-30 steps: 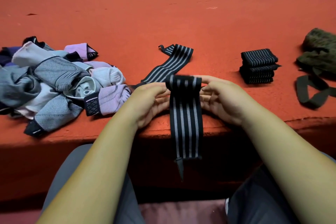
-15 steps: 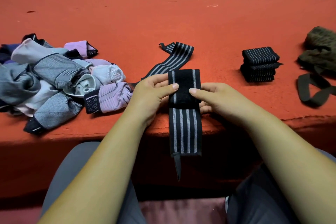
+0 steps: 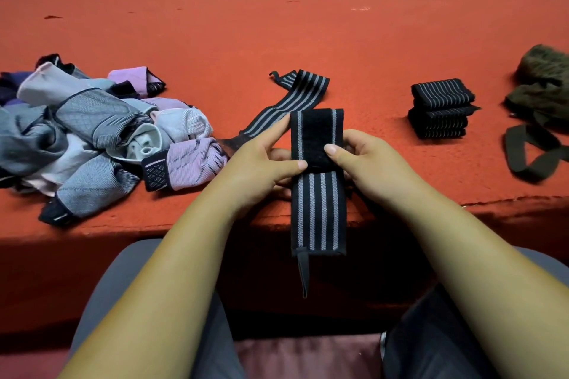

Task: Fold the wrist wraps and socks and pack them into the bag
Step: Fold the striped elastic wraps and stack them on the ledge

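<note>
Black, grey-striped wrist wrap (image 3: 317,194) at near edge of red desk (image 3: 277,24), top end folded over, fuzzy patch facing up. Hangs off the edge toward the lap, thin loop dangling. Pinched at its left edge by left hand (image 3: 261,169), thumb on front. Gripped by right hand (image 3: 366,163) too, thumb on the patch, fingers curled behind. Second wrap (image 3: 295,95) flat just behind. Folded wraps (image 3: 440,111) stacked to the right, olive bag (image 3: 542,92) beyond. Socks (image 3: 101,138) heaped at left.

Your wrist wrap (image 3: 317,203) is black with grey stripes, your socks (image 3: 92,132) lilac and grey, your bag (image 3: 545,86) olive, the surface (image 3: 277,24) orange-red.
</note>
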